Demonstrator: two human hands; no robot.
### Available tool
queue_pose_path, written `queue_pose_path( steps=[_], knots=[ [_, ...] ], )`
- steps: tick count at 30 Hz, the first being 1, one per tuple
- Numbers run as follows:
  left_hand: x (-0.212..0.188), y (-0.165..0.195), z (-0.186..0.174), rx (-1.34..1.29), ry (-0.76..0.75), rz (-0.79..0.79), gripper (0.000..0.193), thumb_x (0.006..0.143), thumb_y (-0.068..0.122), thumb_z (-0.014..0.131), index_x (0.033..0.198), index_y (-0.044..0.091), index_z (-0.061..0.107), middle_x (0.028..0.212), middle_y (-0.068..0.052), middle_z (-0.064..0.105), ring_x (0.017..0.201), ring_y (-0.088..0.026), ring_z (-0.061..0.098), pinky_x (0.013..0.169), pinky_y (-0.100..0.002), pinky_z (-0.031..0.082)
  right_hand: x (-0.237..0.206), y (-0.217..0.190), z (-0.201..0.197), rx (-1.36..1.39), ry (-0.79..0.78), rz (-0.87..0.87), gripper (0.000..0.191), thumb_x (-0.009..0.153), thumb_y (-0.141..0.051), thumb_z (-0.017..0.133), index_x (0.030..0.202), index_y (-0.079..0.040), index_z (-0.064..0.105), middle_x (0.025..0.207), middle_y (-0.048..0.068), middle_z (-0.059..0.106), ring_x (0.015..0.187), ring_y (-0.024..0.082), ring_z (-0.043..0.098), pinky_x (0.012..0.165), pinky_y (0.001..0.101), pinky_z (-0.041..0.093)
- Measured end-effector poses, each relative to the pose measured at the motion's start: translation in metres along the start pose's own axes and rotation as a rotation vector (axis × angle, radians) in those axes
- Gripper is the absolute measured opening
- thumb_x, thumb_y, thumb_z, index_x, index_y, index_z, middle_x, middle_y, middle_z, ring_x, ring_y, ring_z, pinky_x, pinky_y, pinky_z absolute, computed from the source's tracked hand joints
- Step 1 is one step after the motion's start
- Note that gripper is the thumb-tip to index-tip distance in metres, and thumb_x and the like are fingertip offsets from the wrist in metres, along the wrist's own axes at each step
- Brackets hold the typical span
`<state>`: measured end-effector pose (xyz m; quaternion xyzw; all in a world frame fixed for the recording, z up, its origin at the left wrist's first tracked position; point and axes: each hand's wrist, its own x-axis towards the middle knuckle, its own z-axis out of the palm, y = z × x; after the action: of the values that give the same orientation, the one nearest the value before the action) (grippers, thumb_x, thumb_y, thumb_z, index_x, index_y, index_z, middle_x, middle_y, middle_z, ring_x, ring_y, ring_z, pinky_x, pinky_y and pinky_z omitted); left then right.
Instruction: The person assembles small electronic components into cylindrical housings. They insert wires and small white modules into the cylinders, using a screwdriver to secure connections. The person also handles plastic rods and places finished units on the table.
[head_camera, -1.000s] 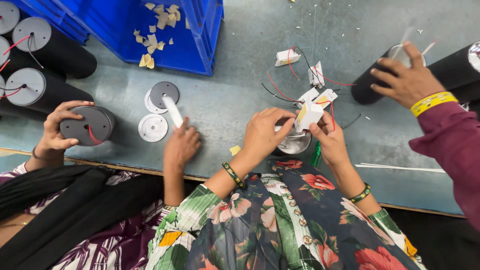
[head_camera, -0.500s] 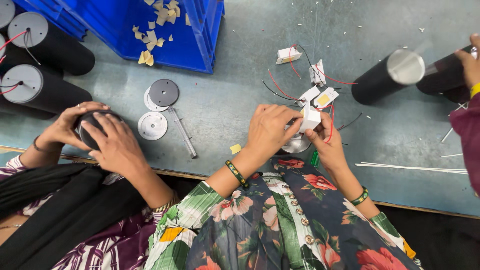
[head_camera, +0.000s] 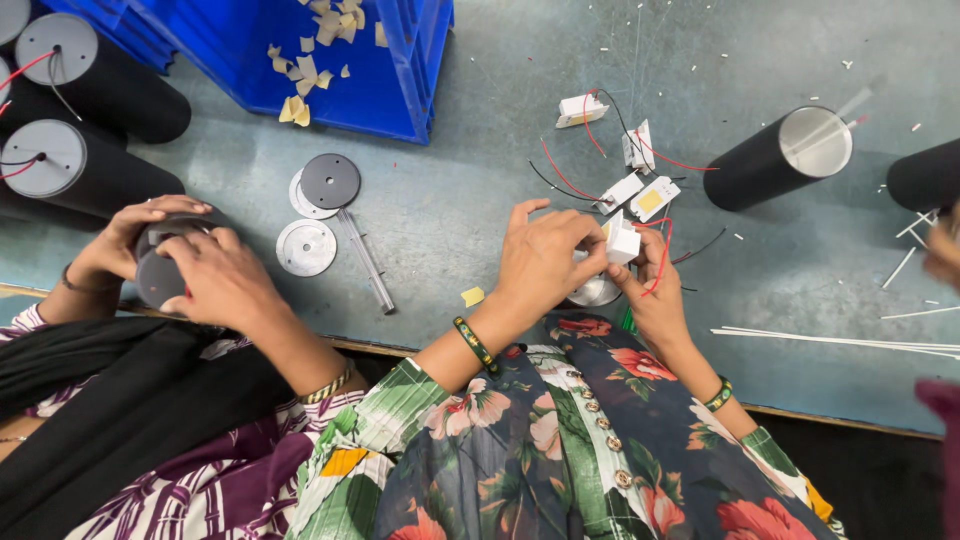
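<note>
My left hand (head_camera: 545, 262) and my right hand (head_camera: 655, 300) meet over the grey table near its front edge. Together they pinch a small white module (head_camera: 622, 240) with a red wire (head_camera: 660, 262) looping off it. Under my fingers lies a silver round disc (head_camera: 592, 292), partly hidden. More white modules with red and black wires (head_camera: 640, 190) lie just beyond my hands. A small yellow scrap (head_camera: 472, 296) sits left of my left wrist.
A co-worker's two hands (head_camera: 200, 270) at the left grip a black cylinder's end. Discs (head_camera: 318, 195) and a clear rod (head_camera: 368, 262) lie between us. Black cylinders (head_camera: 780, 158) stand right and far left (head_camera: 90, 170). A blue bin (head_camera: 300, 50) holds paper scraps. Thin white sticks (head_camera: 830, 340) lie right.
The co-worker at the left moved one hand from the discs onto the black cylinder. The person at the right pulled their hand off the right cylinder. My hands stayed on the white module.
</note>
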<state>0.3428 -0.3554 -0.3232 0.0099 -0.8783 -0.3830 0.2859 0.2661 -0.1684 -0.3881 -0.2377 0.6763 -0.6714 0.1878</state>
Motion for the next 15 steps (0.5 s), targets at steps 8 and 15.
queue_pose_path(
  steps=[8,15],
  knots=[
    [0.002,-0.03,0.022,-0.446,-0.18,-0.4,0.016,0.078,0.028,0.075,0.082,0.015,0.068,0.072,0.008,0.069,0.071,-0.006,0.067,0.09,-0.036,0.05,0.002,0.015,-0.004,0.109,-0.015,0.018,0.061,0.092,-0.021,0.078,0.144,-0.003,0.05,0.132,0.002,0.056,0.121,0.013,0.055,0.106,0.0302,0.045],
    [-0.011,-0.064,0.053,-0.438,-0.115,-0.358,0.013,0.083,0.025,0.073,0.082,0.012,0.071,0.073,0.006,0.067,0.071,-0.006,0.061,0.083,-0.026,0.036,0.002,0.013,-0.004,0.153,-0.04,0.028,0.06,0.093,-0.024,0.078,0.142,-0.003,0.052,0.128,0.001,0.059,0.121,0.013,0.055,0.106,0.0298,0.043]
  ],
)
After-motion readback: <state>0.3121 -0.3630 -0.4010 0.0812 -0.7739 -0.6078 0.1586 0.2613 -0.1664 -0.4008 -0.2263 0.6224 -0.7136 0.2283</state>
